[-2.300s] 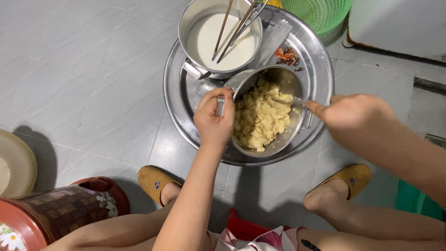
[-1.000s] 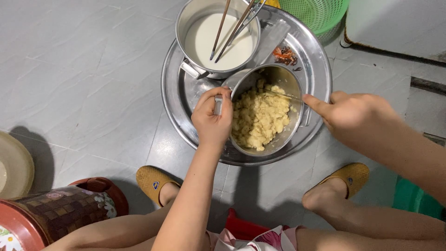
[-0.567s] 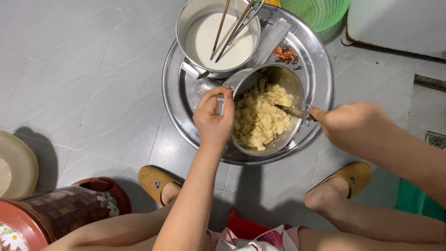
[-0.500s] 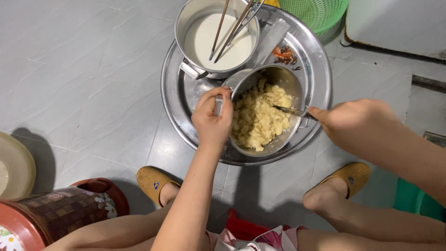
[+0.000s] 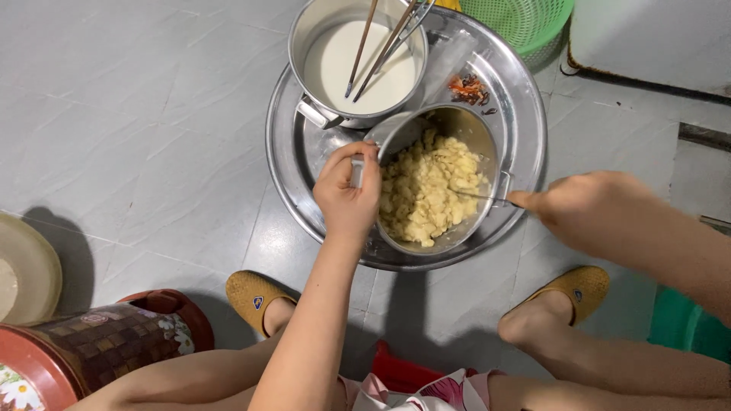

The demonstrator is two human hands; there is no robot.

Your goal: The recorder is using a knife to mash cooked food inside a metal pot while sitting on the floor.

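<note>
The left hand [image 5: 349,199] is closed on the near rim of a metal pot [image 5: 487,137], fingers curled over the edge, in the middle of the frame. The right hand [image 5: 590,209] comes from the right side and is closed around the handle of a thin metal utensil [image 5: 476,195] — its tip is down in the pot, but I cannot tell if it is a fork or a spoon. The pot is full of yellow mashed lumps [image 5: 426,190], pale and crumbly.

This pot stands on a big round metal tray [image 5: 525,106] on the grey tiled floor [image 5: 137,114]. Just above it on the same tray, touching it, is a second pot [image 5: 304,38] with white liquid and chopsticks [image 5: 381,38] leaning inside. Small red scraps [image 5: 468,87] lie on the tray at the upper right of the pots.

A green basket [image 5: 533,19] is at the top edge. At the bottom, two feet in yellow slippers [image 5: 251,293] — and a brown patterned stool [image 5: 114,342] at the lower left.
</note>
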